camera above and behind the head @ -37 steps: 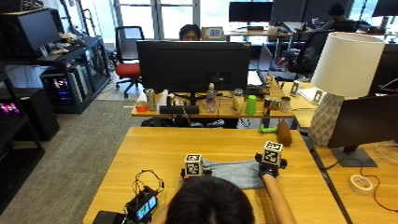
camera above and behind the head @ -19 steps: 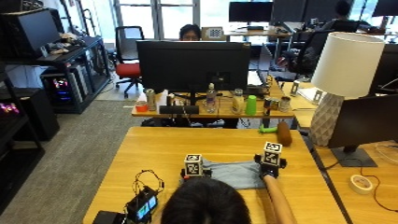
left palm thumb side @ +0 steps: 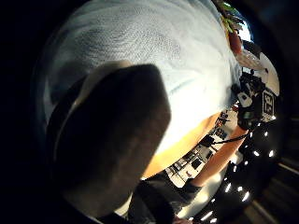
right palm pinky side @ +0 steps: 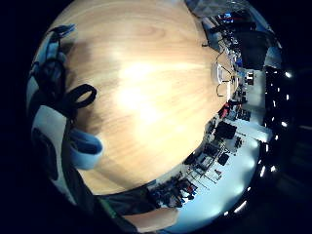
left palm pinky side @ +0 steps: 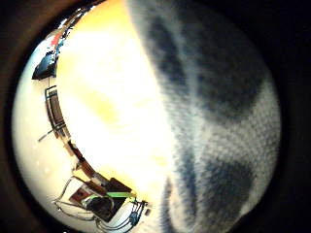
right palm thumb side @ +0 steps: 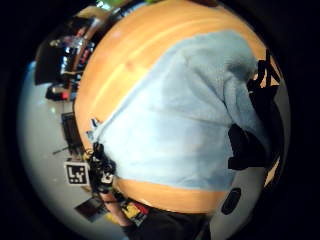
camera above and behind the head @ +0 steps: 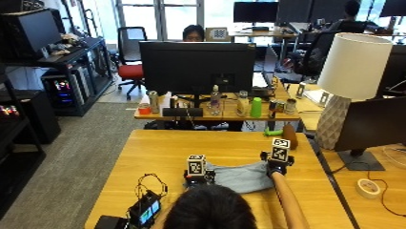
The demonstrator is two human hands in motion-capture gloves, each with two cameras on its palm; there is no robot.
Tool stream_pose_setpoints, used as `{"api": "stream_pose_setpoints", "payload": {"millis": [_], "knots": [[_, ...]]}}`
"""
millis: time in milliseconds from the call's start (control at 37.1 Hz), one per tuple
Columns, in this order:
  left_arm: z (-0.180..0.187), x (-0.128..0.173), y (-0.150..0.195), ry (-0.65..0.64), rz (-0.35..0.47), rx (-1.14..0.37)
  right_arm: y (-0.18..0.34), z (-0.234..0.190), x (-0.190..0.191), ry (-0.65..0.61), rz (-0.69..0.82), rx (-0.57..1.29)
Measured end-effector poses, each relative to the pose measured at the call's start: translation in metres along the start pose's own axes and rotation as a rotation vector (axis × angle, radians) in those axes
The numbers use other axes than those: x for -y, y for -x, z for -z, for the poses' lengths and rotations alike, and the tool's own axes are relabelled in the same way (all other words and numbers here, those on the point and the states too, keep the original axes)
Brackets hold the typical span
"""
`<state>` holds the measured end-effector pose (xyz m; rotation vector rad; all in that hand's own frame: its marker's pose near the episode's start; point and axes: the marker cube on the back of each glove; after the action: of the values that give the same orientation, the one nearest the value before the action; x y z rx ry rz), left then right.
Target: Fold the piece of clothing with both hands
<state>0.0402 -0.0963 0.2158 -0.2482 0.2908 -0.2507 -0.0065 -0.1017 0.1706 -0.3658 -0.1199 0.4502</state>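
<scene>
The light blue garment (camera above and behind the head: 244,175) lies on the wooden table (camera above and behind the head: 165,152) before the person, with a black device and cables (camera above and behind the head: 145,209) near the table's left front corner and a white lamp (camera above and behind the head: 349,86) off to the right. The person's head (camera above and behind the head: 209,207) hides its near edge. The left hand (camera above and behind the head: 198,177) sits at its left end and the right hand (camera above and behind the head: 277,164) at its right corner, each touching cloth, though I cannot tell how far either hand's fingers are curled.

White lamp (camera above and behind the head: 350,86), tape roll (camera above and behind the head: 367,188), black device w/ cables (camera above and behind the head: 145,210) on table (camera above and behind the head: 158,157).
</scene>
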Motion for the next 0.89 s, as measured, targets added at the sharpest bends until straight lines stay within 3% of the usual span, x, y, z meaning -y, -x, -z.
{"api": "stream_pose_setpoints", "payload": {"millis": [242,512,593,700,808,889], "knots": [[0.014,-0.008,0.003,-0.024,-0.045,-0.083,0.01,0.036,-0.008,-0.033,0.054,-0.023],[0.071,-0.025,0.017,-0.168,-0.058,-0.125,0.036,0.085,-0.027,-0.083,0.111,-0.06],[0.09,-0.031,0.028,-0.216,-0.033,-0.105,0.055,0.094,-0.005,-0.159,0.107,-0.102],[0.111,-0.042,0.042,-0.269,-0.006,-0.073,0.088,0.095,0.025,-0.153,0.11,-0.162],[0.133,-0.044,0.062,-0.445,0.034,-0.072,0.136,0.108,0.007,-0.178,0.155,-0.183],[0.139,-0.028,0.078,-0.512,0.029,-0.145,0.176,0.108,-0.01,-0.167,0.224,-0.2]]}}
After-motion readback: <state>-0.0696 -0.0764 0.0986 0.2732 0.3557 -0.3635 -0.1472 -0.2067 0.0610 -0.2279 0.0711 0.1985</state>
